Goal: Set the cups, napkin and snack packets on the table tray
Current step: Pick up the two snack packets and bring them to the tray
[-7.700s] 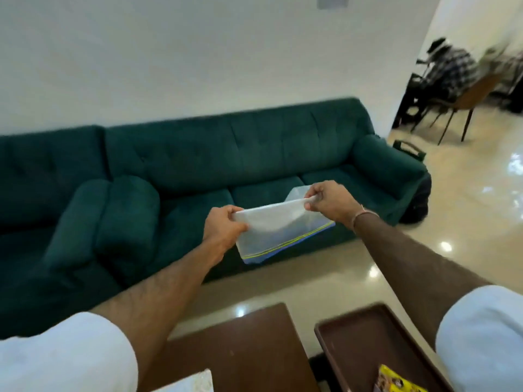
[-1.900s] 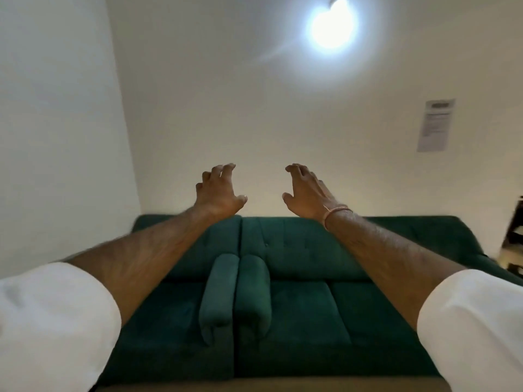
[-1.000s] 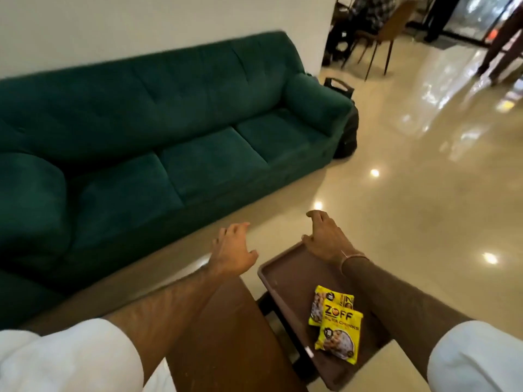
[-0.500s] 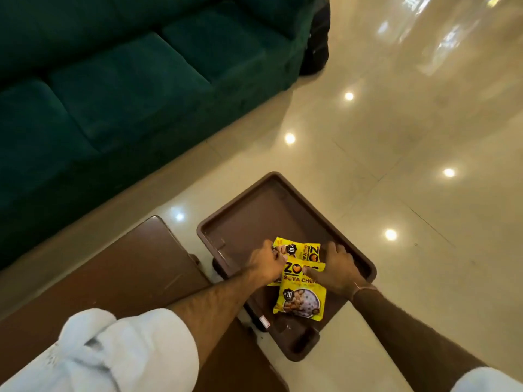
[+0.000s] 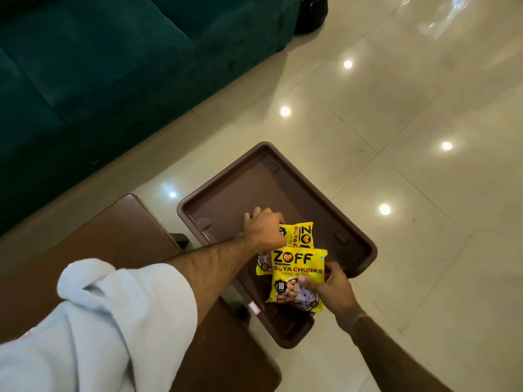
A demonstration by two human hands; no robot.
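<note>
A dark brown plastic table tray (image 5: 254, 179) stands low over the floor, right of a brown wooden table (image 5: 119, 236). Two yellow snack packets lie on it, overlapping. The far packet (image 5: 301, 234) has my left hand (image 5: 264, 229) closed over its left edge. The near packet (image 5: 297, 278), printed "ZOFF SOYA CHUNKS", is pinched at its right side by my right hand (image 5: 329, 292), thumb on top. No cups or napkin are in view.
A dark green sofa (image 5: 113, 66) fills the upper left, with a black bag (image 5: 311, 12) at its end. Glossy cream floor tiles (image 5: 410, 137) with light reflections spread to the right.
My head tipped down from the ceiling to the tray. Both hands came down empty onto the packets; since half a second ago the packets have been pulled slightly apart, the near one toward me.
</note>
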